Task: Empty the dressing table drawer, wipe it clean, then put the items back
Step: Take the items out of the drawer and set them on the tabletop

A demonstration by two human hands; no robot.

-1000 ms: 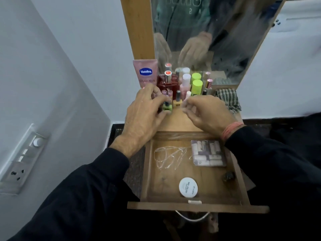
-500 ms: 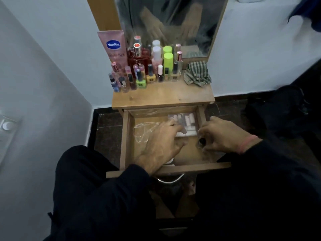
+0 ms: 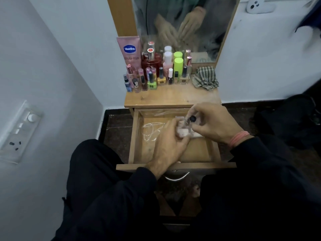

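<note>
Both hands have come down from the bottles at the bench's back edge into the open drawer (image 3: 137, 136), the left hand (image 3: 171, 141) gripping the clear lipstick box (image 3: 182, 132), the right hand (image 3: 212, 123) pinching a small dark-capped bottle (image 3: 190, 120), so emptying continues.

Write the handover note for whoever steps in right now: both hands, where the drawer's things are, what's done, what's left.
Left hand: over the open drawer, gripping the clear packet of small pale pieces.
Right hand: pinching a small dark-capped item above the packet.
Drawer: a thin chain lies on the floor, left side; anything under the hands is hidden.
Tabletop: bottles and nail polishes stand at the back, checked cloth at the right.
Done: most items out.
Left: lift out the packet, dark item and chain, wipe with the cloth, refill.
</note>
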